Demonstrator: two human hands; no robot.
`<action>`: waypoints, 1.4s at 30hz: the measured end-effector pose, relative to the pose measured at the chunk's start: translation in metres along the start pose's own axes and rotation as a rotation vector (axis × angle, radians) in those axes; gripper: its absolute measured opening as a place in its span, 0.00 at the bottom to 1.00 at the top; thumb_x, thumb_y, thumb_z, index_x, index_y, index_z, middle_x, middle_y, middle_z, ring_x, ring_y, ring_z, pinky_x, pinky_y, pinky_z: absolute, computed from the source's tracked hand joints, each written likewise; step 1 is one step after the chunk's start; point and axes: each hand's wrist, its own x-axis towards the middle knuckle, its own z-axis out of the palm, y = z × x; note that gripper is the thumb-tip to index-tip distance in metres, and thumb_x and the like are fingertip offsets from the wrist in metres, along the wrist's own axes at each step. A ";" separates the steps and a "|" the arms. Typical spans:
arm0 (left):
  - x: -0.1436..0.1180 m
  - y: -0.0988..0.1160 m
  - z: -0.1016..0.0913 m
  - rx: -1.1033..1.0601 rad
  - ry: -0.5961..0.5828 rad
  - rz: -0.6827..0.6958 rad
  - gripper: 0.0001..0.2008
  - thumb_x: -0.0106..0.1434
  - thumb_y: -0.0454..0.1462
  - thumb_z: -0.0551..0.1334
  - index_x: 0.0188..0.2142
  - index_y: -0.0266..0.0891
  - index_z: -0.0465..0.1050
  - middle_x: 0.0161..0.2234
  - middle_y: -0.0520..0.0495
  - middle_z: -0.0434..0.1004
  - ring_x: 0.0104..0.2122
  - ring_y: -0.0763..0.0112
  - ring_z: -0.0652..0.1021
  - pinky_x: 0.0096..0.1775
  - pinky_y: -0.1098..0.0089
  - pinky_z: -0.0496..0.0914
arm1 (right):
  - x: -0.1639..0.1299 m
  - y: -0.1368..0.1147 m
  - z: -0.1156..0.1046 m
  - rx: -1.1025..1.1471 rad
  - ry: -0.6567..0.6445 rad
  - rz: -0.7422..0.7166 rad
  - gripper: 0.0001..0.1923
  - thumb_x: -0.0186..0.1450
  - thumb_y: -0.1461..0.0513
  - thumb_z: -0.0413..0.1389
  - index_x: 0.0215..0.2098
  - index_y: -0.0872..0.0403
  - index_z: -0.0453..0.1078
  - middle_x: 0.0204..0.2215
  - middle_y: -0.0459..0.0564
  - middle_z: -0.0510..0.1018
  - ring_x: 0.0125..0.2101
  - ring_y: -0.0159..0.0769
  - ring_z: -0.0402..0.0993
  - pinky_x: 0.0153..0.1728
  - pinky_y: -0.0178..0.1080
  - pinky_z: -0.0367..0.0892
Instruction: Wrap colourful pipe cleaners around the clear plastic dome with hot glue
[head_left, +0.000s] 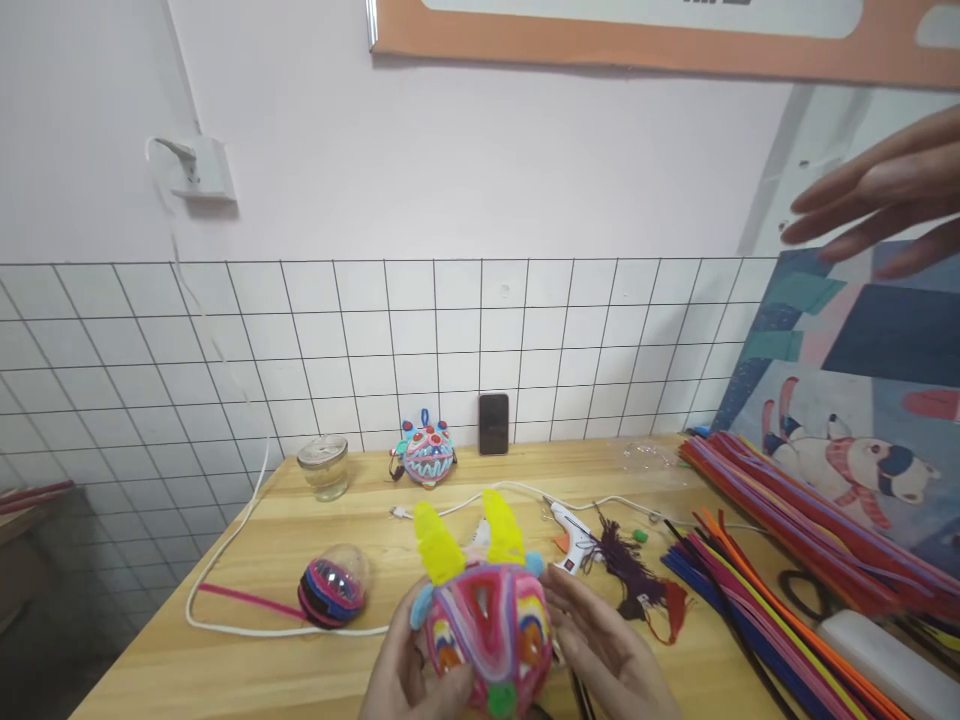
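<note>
A pink and red pipe-cleaner animal head point(487, 630), with tall yellow horns, a green nose and blue bits at its sides, is held low at the front of the table. My left hand point(412, 660) wraps its left side, with the thumb across the lower front. On its right side rests my right hand point(607, 650), fingers along the edge. To the left lies a clear plastic ball point(334, 590) partly wound with blue, pink and black pipe cleaners. A white glue gun point(572, 537) lies beyond my right hand, beside a dark purple tassel point(634, 565).
Another person's hand point(885, 195) reaches in at upper right. Pipe-cleaner bundles point(780, 520) and a white case point(885, 660) fill the right side. At the back stand a glass jar point(324, 467), a finished toothed head point(427, 455) and a phone point(493, 424). A white cable point(217, 625) crosses the table.
</note>
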 end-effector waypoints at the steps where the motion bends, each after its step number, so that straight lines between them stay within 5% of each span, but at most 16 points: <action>1: 0.002 0.003 -0.002 0.027 0.051 0.029 0.29 0.42 0.42 0.75 0.45 0.43 0.74 0.43 0.40 0.82 0.44 0.49 0.79 0.44 0.59 0.73 | -0.002 0.004 0.002 -0.017 -0.016 -0.018 0.21 0.49 0.50 0.69 0.42 0.41 0.78 0.44 0.50 0.82 0.44 0.42 0.78 0.44 0.36 0.72; 5: 0.010 0.012 -0.009 0.061 0.229 0.084 0.27 0.44 0.42 0.74 0.44 0.43 0.73 0.43 0.44 0.82 0.47 0.52 0.77 0.48 0.60 0.71 | -0.004 0.013 0.002 -0.132 -0.032 -0.051 0.21 0.51 0.48 0.66 0.43 0.42 0.78 0.46 0.52 0.81 0.46 0.43 0.77 0.48 0.38 0.70; 14: 0.016 0.009 -0.012 0.001 0.388 0.064 0.34 0.38 0.44 0.76 0.46 0.43 0.70 0.43 0.43 0.80 0.45 0.48 0.78 0.39 0.60 0.76 | 0.014 -0.005 -0.012 -0.570 -0.089 -0.142 0.14 0.56 0.52 0.63 0.36 0.51 0.81 0.38 0.56 0.83 0.42 0.46 0.79 0.42 0.36 0.74; 21: 0.010 0.014 -0.002 0.003 0.285 0.127 0.27 0.40 0.41 0.75 0.42 0.42 0.74 0.40 0.43 0.83 0.42 0.53 0.79 0.46 0.60 0.72 | 0.018 0.011 -0.025 -0.551 -0.265 -0.159 0.14 0.61 0.57 0.60 0.46 0.45 0.76 0.45 0.50 0.81 0.44 0.40 0.78 0.45 0.32 0.73; 30: 0.004 0.007 0.000 0.001 0.226 0.127 0.34 0.38 0.40 0.76 0.46 0.40 0.71 0.43 0.37 0.81 0.42 0.50 0.80 0.42 0.60 0.75 | 0.014 0.025 -0.019 -0.366 -0.207 -0.139 0.25 0.57 0.53 0.64 0.53 0.43 0.69 0.51 0.50 0.77 0.50 0.41 0.74 0.49 0.36 0.70; 39: -0.004 -0.003 0.003 0.039 -0.016 0.096 0.37 0.41 0.43 0.75 0.52 0.41 0.68 0.50 0.36 0.76 0.45 0.50 0.79 0.44 0.60 0.74 | 0.010 0.020 -0.001 -0.288 -0.311 0.042 0.56 0.51 0.48 0.66 0.68 0.49 0.39 0.65 0.59 0.55 0.61 0.47 0.59 0.54 0.38 0.64; 42: -0.006 -0.007 0.002 0.149 -0.042 0.116 0.44 0.39 0.48 0.74 0.56 0.40 0.66 0.58 0.34 0.65 0.50 0.45 0.75 0.45 0.60 0.73 | 0.013 0.010 0.003 -0.369 -0.381 0.125 0.66 0.49 0.44 0.65 0.68 0.56 0.26 0.63 0.61 0.61 0.59 0.49 0.61 0.53 0.38 0.65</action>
